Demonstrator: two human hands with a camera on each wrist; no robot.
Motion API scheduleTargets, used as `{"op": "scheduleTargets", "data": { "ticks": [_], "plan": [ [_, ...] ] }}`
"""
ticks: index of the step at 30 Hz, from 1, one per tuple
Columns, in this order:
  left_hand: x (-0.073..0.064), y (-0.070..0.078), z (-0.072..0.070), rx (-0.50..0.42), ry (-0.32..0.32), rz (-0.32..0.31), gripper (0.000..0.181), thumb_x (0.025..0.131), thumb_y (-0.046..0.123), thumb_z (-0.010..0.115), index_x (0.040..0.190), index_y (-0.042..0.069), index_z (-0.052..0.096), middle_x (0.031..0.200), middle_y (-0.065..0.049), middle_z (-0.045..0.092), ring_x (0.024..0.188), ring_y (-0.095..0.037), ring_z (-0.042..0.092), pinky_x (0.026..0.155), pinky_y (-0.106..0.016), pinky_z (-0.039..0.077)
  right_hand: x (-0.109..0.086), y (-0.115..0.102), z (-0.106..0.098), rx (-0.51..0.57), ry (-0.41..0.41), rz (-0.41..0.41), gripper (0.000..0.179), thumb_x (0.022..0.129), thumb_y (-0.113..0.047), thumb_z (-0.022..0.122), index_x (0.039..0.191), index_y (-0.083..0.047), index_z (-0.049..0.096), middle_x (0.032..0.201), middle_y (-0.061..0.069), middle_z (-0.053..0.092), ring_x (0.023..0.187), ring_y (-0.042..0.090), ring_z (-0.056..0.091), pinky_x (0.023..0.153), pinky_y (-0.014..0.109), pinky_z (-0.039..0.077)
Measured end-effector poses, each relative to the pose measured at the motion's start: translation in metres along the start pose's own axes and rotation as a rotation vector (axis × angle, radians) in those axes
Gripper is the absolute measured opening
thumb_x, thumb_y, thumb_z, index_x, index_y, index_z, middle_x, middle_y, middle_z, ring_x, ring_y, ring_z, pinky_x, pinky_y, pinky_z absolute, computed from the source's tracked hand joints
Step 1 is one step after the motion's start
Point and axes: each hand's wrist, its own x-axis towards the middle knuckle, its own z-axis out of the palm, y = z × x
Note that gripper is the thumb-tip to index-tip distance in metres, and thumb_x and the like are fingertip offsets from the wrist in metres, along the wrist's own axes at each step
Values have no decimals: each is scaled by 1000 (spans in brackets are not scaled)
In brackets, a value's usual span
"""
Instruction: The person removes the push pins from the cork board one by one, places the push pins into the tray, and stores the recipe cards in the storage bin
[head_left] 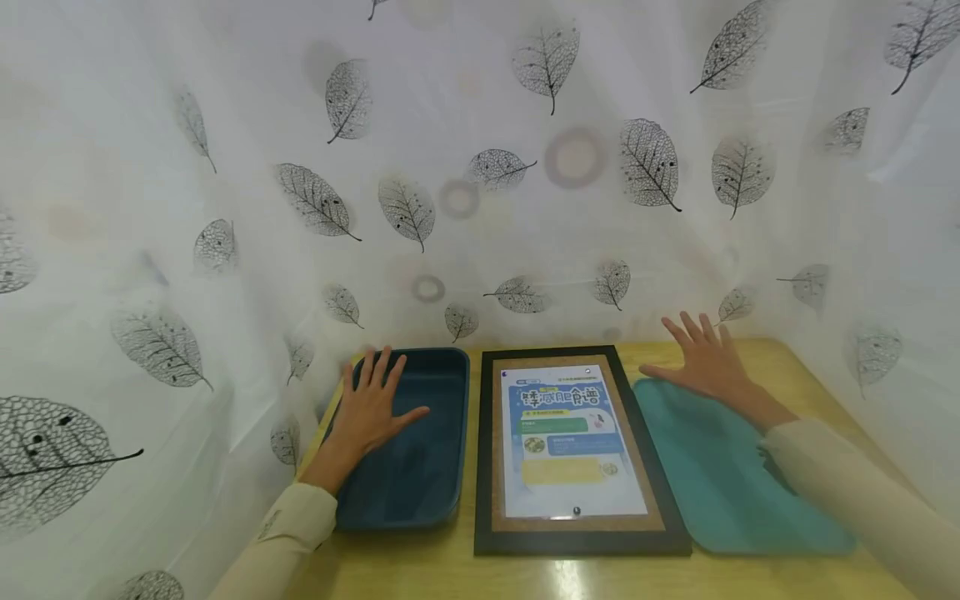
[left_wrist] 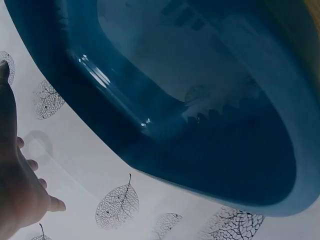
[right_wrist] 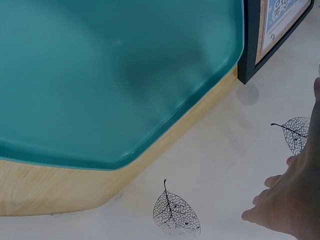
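from my remote station i locate two trays on the wooden table point(head_left: 420, 575): the deep blue tray point(head_left: 427, 467) at the left and the shallow teal tray point(head_left: 712, 475) at the right, with a framed board point(head_left: 585, 543) between them. the left hand point(head_left: 367, 412) is spread wide above the blue tray, thumb out, holding nothing; the right hand point(head_left: 708, 367) is spread equally wide over the far end of the teal tray, likewise holding nothing. handling: i judge both trays to be moulded plastic, light, stiff and hard to break; the glossy blue walls may prove slippery under the fingers. i would grip the blue tray at opposite sides of its rim, and the teal tray at two opposite edges, since its thin body may flex if held by one corner. view differences: only the head view gives me both hands together with the whole printed sheet point(head_left: 573, 450). the left wrist view adds the steep depth of the blue walls; the right wrist view resolves the teal tray's raised lip, which the head view flattens.
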Motion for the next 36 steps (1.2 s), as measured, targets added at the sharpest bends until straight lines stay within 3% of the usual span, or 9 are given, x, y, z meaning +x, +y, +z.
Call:
{"op": "scheduleTargets", "data": {
  "ticks": [14, 23, 29, 36],
  "plan": [
    [9, 17, 2, -60, -59, 30, 105, 91, 75, 59, 166, 13, 23, 173, -15, 10, 159, -40, 4, 121, -72, 10, 13, -24, 1, 35, -7, -22, 102, 89, -67, 65, 163, -6, 29, 166, 32, 20, 153, 55, 11, 122, 70, 3],
    [16, 34, 9, -76, -43, 66, 105, 89, 76, 61, 166, 13, 26, 173, -14, 15, 157, -42, 17, 120, -72, 14, 17, -37, 7, 45, -11, -29, 101, 90, -66, 66, 162, -6, 30, 166, 31, 21, 153, 55, 11, 122, 69, 3],
    [20, 46, 14, -86, -75, 84, 106, 89, 78, 58, 166, 13, 25, 172, -16, 20, 157, -42, 17, 119, -73, 17, 20, -48, 12, 60, -15, -37, 99, 90, -63, 68, 162, -6, 30, 165, 32, 23, 153, 55, 12, 123, 68, 5],
    [29, 63, 12, -120, -138, 95, 105, 91, 76, 59, 167, 15, 20, 173, -15, 15, 158, -41, 13, 121, -71, 14, 24, -56, 14, 66, -22, -42, 101, 90, -66, 66, 163, -7, 29, 166, 31, 23, 153, 54, 11, 123, 68, 5]
  ]
}}
